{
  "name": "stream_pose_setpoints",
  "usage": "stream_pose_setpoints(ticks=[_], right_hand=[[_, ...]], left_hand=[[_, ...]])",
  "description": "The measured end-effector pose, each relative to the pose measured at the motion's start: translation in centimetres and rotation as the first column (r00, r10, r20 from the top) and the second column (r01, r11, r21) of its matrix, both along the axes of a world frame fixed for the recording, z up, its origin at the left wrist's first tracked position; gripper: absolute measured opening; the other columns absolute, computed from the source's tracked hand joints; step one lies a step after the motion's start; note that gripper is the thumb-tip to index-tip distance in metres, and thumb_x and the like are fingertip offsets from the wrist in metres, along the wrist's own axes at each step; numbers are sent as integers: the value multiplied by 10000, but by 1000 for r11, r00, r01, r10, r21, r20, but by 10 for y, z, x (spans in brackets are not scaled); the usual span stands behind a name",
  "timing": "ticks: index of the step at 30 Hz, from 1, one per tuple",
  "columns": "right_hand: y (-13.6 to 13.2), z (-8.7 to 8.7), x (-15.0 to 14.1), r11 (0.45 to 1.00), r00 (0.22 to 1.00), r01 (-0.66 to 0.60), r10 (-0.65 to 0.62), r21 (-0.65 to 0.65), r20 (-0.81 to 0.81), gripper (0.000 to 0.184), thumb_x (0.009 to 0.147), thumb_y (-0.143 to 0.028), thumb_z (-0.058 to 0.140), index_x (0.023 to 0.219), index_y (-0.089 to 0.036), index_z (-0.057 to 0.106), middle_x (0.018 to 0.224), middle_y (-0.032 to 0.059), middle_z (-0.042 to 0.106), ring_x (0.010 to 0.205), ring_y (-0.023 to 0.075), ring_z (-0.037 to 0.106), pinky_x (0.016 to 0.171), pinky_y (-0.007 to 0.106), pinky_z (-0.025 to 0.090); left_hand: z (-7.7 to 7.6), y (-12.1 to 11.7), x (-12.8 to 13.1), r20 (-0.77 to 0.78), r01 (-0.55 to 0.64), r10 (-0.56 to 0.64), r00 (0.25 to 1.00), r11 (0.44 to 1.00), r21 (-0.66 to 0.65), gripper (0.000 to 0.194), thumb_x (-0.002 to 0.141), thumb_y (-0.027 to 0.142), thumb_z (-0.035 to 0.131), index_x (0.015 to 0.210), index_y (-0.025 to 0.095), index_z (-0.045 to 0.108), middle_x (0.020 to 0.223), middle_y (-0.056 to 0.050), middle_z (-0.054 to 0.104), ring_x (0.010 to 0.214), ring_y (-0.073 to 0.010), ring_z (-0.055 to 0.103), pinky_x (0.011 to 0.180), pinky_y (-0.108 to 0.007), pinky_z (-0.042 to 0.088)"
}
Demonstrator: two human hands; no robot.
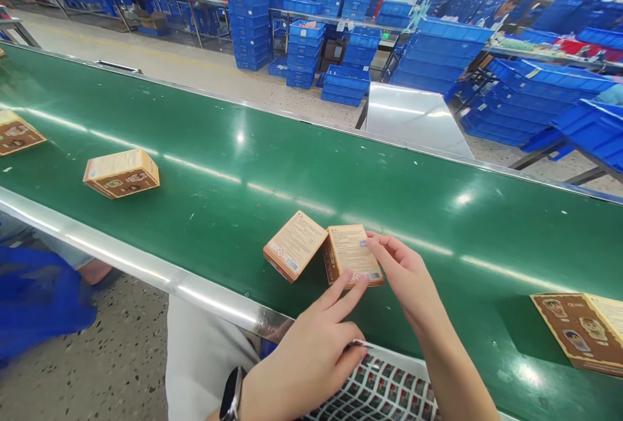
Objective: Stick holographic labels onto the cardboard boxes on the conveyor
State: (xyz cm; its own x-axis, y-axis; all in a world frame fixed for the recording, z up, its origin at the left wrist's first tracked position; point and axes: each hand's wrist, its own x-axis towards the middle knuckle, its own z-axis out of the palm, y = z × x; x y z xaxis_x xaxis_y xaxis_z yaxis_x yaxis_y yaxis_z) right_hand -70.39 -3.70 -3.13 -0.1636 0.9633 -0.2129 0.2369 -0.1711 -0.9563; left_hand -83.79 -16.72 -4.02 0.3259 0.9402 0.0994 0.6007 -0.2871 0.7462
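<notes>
Two small tan cartons lie side by side on the green conveyor belt point(233, 168). My right hand point(406, 275) rests its fingertips on the right edge of the nearer carton point(351, 252). My left hand point(311, 343), a watch on its wrist, touches that carton's front edge with the index finger stretched out. The other carton point(294, 246) sits just to the left, touching it, with no hand on it. Neither hand grips the box; the fingers lie extended against it.
More cartons ride the belt: one point(121, 173) at left, another point(17, 132) at the far left edge, a brown one point(581, 330) at right. A sheet of small labels point(384, 392) lies under my wrists. Stacked blue crates point(250, 9) and other workers fill the background.
</notes>
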Motion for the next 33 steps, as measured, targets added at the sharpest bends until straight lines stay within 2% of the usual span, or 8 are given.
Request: stream_pose_setpoints(ticks=[8, 14, 18, 21, 24, 27, 29, 33], right_hand=[[-3, 0, 14, 999, 989, 23, -26, 26, 143, 495, 649, -678, 677, 793, -206, 646, 1011, 130, 735, 754, 268, 669, 509, 326, 513], [-11, -4, 18, 942, 909, 81, -204, 326, 363, 410, 759, -620, 584, 841, -219, 600, 978, 135, 704, 770, 266, 677, 686, 411, 555], [-5, 1, 27, 908, 843, 159, -329, 387, 425, 552, 717, -640, 623, 1038, -194, 564, 769, 77, 650, 651, 272, 648, 595, 406, 528], [-4, 9, 34, 837, 830, 89, -362, 540, 424, 452, 757, -599, 574, 970, -201, 578, 847, 108, 664, 697, 265, 645, 593, 383, 513], [-12, 17, 33, 852, 880, -81, -182, 518, 438, 348, 849, -533, 514, 961, -215, 599, 785, 76, 692, 630, 227, 634, 530, 322, 479], [-24, 17, 19, 895, 852, -302, 99, 328, 515, 390, 895, -494, 494, 1126, -196, 591, 726, 42, 707, 540, 215, 616, 525, 321, 483], [-28, 12, 4, 882, 789, -391, 173, 264, 590, 474, 906, -466, 459, 1252, -154, 550, 747, 62, 716, 589, 256, 648, 573, 364, 505], [-23, -3, -26, 832, 767, -473, 228, 289, 600, 489, 940, -412, 390, 1340, -156, 507, 886, 99, 735, 671, 280, 681, 662, 418, 534]], left_hand=[[-3, 5, 13, -25, 39, -38, 999, 997, 65, 109, 926, 163, 627, 900, 148, 732, 1639, -72, 280, 1535, -260, 206, 1240, -382, 314], [-8, 8, 23, -60, 74, -66, 996, 989, 130, 130, 935, 176, 616, 879, 132, 724, 1628, -100, 312, 1526, -276, 237, 1238, -390, 324], [-11, 13, 28, -71, 108, -97, 993, 979, 172, 148, 932, 173, 608, 851, 120, 720, 1627, -118, 314, 1526, -290, 234, 1237, -405, 317], [-17, 12, 28, -29, 134, -131, 991, 970, 204, 179, 950, 210, 593, 850, 132, 719, 1620, -100, 340, 1519, -281, 262, 1246, -417, 283], [-27, 2, 25, 33, 163, -176, 984, 956, 243, 202, 964, 289, 592, 889, 158, 727, 1513, -93, 519, 1452, -264, 413, 1229, -413, 307], [-37, -15, 18, 88, 176, -196, 977, 965, 196, 176, 935, 348, 644, 920, 198, 733, 1094, -52, 784, 1076, -207, 716, 1050, -311, 492], [-37, -28, 9, 144, 144, -162, 976, 981, 132, 179, 924, 367, 660, 928, 205, 737, 856, -25, 801, 814, -175, 748, 855, -241, 542], [-17, -46, -12, 333, -35, 82, 939, 989, -144, 208, 935, 322, 591, 864, 185, 731, 735, -28, 747, 657, -146, 661, 639, -207, 462]])
